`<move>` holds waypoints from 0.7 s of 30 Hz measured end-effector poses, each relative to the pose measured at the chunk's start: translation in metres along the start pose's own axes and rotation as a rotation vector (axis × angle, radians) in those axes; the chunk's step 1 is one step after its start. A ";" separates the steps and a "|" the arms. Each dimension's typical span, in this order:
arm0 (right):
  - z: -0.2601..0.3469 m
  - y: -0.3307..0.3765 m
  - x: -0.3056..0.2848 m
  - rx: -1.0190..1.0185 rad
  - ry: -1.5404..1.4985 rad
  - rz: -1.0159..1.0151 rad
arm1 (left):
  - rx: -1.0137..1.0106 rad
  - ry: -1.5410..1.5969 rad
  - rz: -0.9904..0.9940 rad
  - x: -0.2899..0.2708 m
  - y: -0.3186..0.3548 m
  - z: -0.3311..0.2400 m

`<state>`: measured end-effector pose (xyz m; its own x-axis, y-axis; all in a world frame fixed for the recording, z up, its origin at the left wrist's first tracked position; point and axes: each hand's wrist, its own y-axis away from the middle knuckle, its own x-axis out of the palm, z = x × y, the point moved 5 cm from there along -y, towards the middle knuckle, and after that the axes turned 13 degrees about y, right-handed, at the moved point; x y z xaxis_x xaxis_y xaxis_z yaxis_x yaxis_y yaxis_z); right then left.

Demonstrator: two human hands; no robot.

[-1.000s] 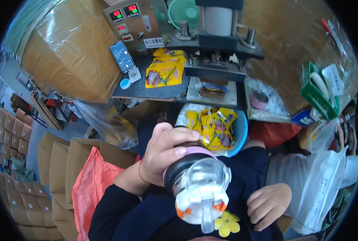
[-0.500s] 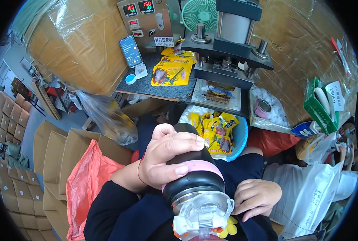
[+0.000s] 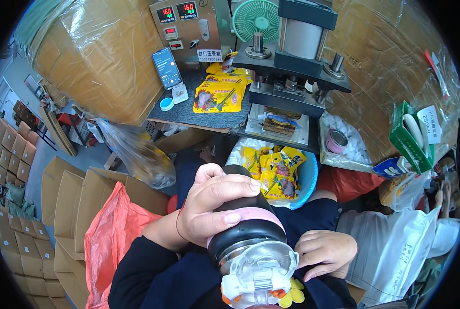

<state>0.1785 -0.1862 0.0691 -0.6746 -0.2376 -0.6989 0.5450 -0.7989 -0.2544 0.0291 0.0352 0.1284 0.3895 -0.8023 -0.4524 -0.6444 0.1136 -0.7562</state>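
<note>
A black drink bottle (image 3: 248, 226) with a pink band lies tilted toward me, its clear flip lid and white top at the lower edge of the view. My left hand (image 3: 212, 206) is wrapped round the bottle's body, thumb near the pink band. A yellow flower-shaped charm (image 3: 293, 294) shows beside the lid. My right hand (image 3: 327, 252) rests on my dark clothing just right of the lid, fingers loosely bent and apart, holding nothing that I can see. Beyond the bottle, yellow printed pouches (image 3: 279, 175) lie in a blue basin (image 3: 308, 180).
A press machine (image 3: 291, 77) stands ahead, with a worktable (image 3: 199, 116) carrying yellow pouches (image 3: 218, 97) and a phone (image 3: 167, 68) to its left. Open cartons (image 3: 67, 206) and a red plastic bag (image 3: 106, 237) are at left; a white sack (image 3: 384, 247) lies right.
The bottle's lid end has moved slightly up and to the left in view. Both hands keep nearly the same pose, the left still round the bottle.
</note>
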 end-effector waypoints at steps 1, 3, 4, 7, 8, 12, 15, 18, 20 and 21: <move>-0.001 -0.001 0.000 0.008 0.009 0.006 | -0.008 0.003 0.006 0.000 0.001 0.000; -0.002 -0.002 0.000 0.032 0.019 0.008 | -0.011 0.013 0.012 0.001 0.001 0.003; -0.003 -0.003 0.000 0.052 0.028 0.011 | -0.008 0.017 0.008 0.001 0.001 0.003; -0.003 -0.008 -0.002 0.058 0.000 -0.016 | -0.014 0.016 0.012 0.001 0.001 0.001; -0.004 -0.008 -0.001 0.060 -0.001 -0.016 | -0.015 0.020 0.020 0.000 0.002 0.002; -0.006 -0.009 0.001 0.085 0.001 -0.017 | -0.012 0.017 0.022 0.000 0.002 0.002; -0.008 -0.009 0.001 0.097 0.002 -0.025 | 0.020 -0.004 0.000 -0.001 0.002 0.001; -0.010 -0.010 0.002 0.101 -0.002 -0.023 | 0.007 0.002 0.005 -0.001 0.003 0.002; -0.011 -0.009 0.001 0.104 0.000 -0.020 | -0.005 0.018 0.009 -0.001 0.003 0.005; -0.012 -0.008 0.003 0.119 0.012 0.009 | -0.002 0.017 0.009 -0.001 0.003 0.005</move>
<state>0.1782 -0.1733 0.0613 -0.6637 -0.2392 -0.7087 0.4876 -0.8568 -0.1675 0.0301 0.0388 0.1243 0.3725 -0.8109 -0.4512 -0.6493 0.1196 -0.7510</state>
